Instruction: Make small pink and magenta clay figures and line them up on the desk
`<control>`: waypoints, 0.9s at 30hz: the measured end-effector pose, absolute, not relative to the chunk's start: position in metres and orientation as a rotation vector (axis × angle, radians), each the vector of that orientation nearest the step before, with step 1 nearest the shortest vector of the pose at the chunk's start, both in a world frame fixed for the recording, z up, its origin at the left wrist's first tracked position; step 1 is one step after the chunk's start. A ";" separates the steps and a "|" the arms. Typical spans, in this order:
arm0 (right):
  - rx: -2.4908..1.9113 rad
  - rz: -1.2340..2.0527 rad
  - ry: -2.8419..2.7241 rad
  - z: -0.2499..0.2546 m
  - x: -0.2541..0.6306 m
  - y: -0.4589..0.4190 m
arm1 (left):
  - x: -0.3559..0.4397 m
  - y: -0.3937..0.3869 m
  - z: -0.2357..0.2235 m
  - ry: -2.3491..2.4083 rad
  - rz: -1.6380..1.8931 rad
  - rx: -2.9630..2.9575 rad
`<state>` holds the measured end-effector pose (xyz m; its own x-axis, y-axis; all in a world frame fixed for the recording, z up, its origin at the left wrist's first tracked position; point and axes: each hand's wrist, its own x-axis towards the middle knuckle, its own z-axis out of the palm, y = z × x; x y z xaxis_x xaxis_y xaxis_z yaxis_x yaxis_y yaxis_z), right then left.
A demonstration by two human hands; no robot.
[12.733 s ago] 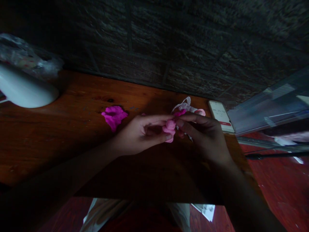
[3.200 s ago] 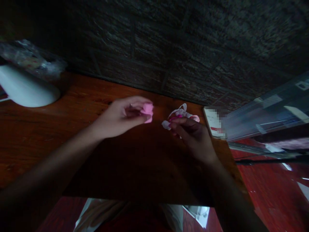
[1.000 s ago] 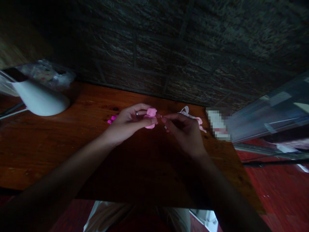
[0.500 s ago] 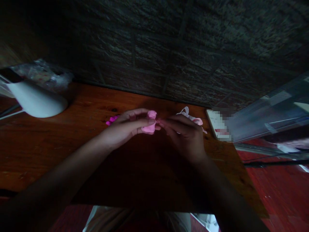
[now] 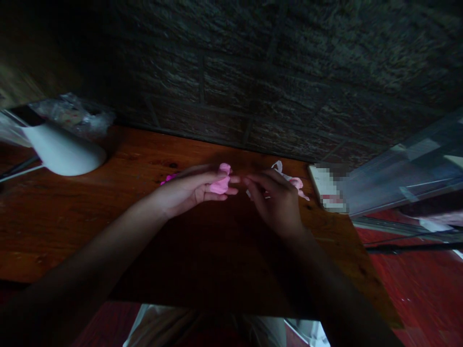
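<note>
Between thumb and outstretched fingers, the left hand (image 5: 194, 187) grips a pink piece (image 5: 220, 184), held above the table (image 5: 133, 164). The right hand (image 5: 278, 201) has its thumb and forefinger tips drawn together near the left fingertips; whether anything is pinched there, I cannot tell. Just beyond the right hand lie pale pink scraps (image 5: 297, 183), with a phone (image 5: 325, 189) to their right. A magenta piece (image 5: 168, 179) shows partly behind the left hand. Farther left stand a white container (image 5: 67, 150) and a plastic bag (image 5: 85, 119), near the wall (image 5: 227, 118)
</note>
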<state>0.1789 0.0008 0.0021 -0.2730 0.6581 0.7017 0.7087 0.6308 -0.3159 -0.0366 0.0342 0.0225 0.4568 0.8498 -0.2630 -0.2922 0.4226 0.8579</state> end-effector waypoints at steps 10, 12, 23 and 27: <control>-1.330 0.325 -2.043 -0.013 0.141 0.020 | -0.050 0.051 0.034 0.998 1.219 0.706; -1.381 0.208 -2.200 -0.014 0.130 0.027 | -0.048 0.050 0.032 0.974 1.221 0.711; -1.496 0.220 -2.424 -0.021 0.116 0.029 | -0.045 0.047 0.030 0.939 1.196 0.727; -1.385 0.504 -2.143 -0.030 0.123 0.035 | -0.045 0.047 0.029 0.917 1.198 0.720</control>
<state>0.1233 0.0351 -0.0298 -0.3304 0.9148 0.2324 0.7152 0.4034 -0.5707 -0.0453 0.0466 0.0294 0.1035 0.9730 -0.2062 -0.4531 0.2307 0.8611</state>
